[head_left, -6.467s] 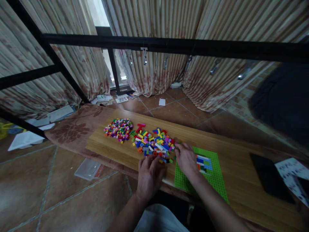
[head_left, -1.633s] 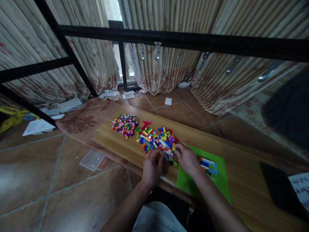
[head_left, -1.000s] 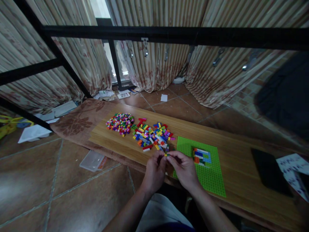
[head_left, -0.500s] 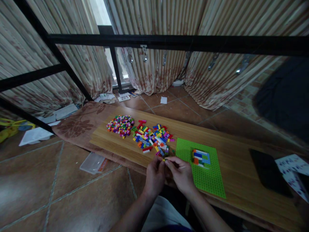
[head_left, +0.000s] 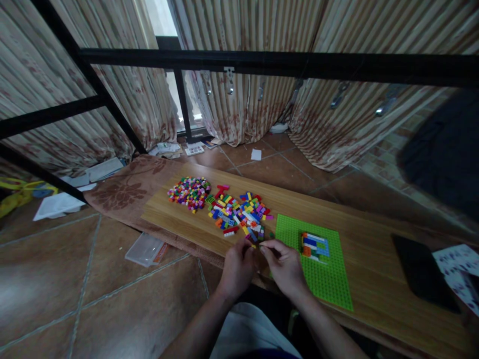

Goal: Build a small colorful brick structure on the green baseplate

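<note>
At the table's near edge, my left hand point(head_left: 239, 267) is closed in a pinch on a small yellow brick point(head_left: 253, 246). Close to its right, my right hand point(head_left: 285, 264) also has its fingers pinched; whatever they hold is too small to name. Just beyond the hands lies a loose pile of mixed bricks point(head_left: 241, 214). A green baseplate point(head_left: 333, 269) is right of my right hand, bearing a flat build point(head_left: 313, 246) of blue, white, orange and green bricks.
A heap of tiny pieces point(head_left: 190, 192) is at the left of the wooden table point(head_left: 179, 227). A black flat object point(head_left: 422, 269) and a printed sheet point(head_left: 456, 271) lie at the right. A clear plastic lid point(head_left: 144, 249) rests on the floor.
My hands have moved slightly apart, with a small gap now between their fingertips. The yellow brick stays at my left fingertips. The whole view has shifted a little.
</note>
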